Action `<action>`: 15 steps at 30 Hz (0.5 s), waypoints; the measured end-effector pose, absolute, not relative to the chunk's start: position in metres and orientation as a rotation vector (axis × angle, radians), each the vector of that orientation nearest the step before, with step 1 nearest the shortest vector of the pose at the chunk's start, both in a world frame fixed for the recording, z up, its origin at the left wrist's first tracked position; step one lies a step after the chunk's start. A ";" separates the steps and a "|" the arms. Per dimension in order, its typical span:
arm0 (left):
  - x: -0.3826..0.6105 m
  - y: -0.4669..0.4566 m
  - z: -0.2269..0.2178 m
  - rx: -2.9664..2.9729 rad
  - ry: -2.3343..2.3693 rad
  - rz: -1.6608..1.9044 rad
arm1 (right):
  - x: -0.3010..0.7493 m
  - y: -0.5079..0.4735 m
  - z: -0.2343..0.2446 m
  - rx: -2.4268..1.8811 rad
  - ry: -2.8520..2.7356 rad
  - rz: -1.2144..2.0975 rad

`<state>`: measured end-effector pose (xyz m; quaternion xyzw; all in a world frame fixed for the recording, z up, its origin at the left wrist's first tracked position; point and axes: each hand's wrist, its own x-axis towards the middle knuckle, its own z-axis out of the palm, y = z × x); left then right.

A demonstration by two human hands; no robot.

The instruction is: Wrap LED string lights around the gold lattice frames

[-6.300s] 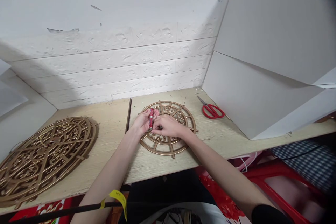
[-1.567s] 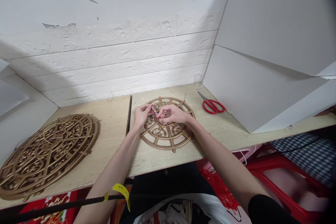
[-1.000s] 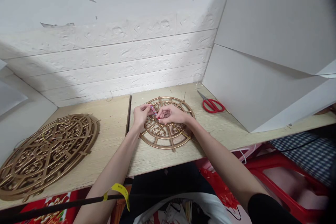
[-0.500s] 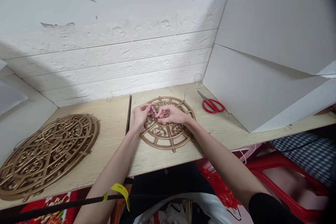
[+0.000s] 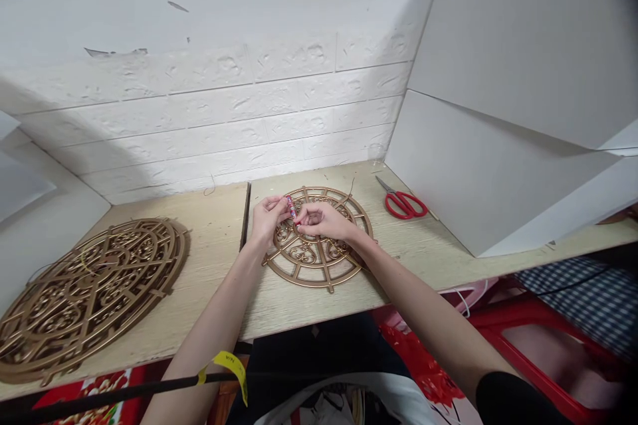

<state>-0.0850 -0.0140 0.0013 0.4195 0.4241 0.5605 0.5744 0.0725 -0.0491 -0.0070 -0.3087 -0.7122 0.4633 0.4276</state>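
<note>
A round gold openwork frame (image 5: 319, 265) lies flat on the wooden table (image 5: 438, 246) in front of me. Both my hands hover over its upper half. My left hand (image 5: 266, 216) pinches the top of a small red tube-shaped piece (image 5: 291, 207) that stands nearly upright. My right hand (image 5: 323, 220) has its fingers closed at the lower end of the same red piece. What joins the piece to the frame is hidden by my fingers.
A stack of larger gold openwork frames (image 5: 84, 292) lies at the table's left. Red-handled scissors (image 5: 403, 202) lie to the right of the frame. A white board (image 5: 488, 172) leans at the right, a white brick wall (image 5: 224, 113) stands behind, and a red stool (image 5: 538, 339) sits below.
Over six seconds the red piece has gone from lying against my left palm to being pinched at its ends. In the last second my hands have barely moved.
</note>
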 end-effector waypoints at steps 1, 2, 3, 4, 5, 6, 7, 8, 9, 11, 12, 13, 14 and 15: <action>-0.085 -0.014 0.001 0.985 0.975 1.309 | 0.071 -0.050 -0.007 -0.781 -1.820 1.098; -0.084 -0.015 0.001 0.989 0.955 1.305 | 0.070 -0.050 -0.007 -0.793 -1.868 1.021; -0.084 -0.015 0.001 0.997 0.933 1.301 | 0.069 -0.051 -0.007 -0.803 -1.920 0.932; -0.083 -0.015 0.001 1.008 0.913 1.296 | 0.068 -0.052 -0.006 -0.812 -1.971 0.838; -0.083 -0.015 0.001 1.020 0.900 1.291 | 0.067 -0.053 -0.005 -0.819 -2.017 0.753; -0.082 -0.015 0.001 1.030 0.892 1.289 | 0.066 -0.054 -0.003 -0.823 -2.055 0.685; -0.082 -0.015 0.000 1.034 0.891 1.288 | 0.066 -0.055 -0.002 -0.826 -2.084 0.639; -0.082 -0.015 0.000 1.035 0.891 1.287 | 0.065 -0.055 0.000 -0.826 -2.106 0.614; -0.082 -0.015 0.000 1.032 0.891 1.284 | 0.065 -0.056 0.001 -0.826 -2.122 0.603; -0.082 -0.015 0.000 1.020 0.893 1.271 | 0.066 -0.058 0.003 -0.830 -2.139 0.598; -0.082 -0.015 -0.001 1.014 0.894 1.265 | 0.067 -0.059 0.004 -0.834 -2.142 0.596; -0.081 -0.015 -0.001 1.009 0.894 1.262 | 0.067 -0.059 0.005 -0.839 -2.140 0.592; -0.081 -0.015 -0.001 1.004 0.895 1.262 | 0.068 -0.060 0.006 -0.845 -2.132 0.584; -0.081 -0.015 -0.001 0.999 0.896 1.263 | 0.069 -0.060 0.007 -0.852 -2.117 0.574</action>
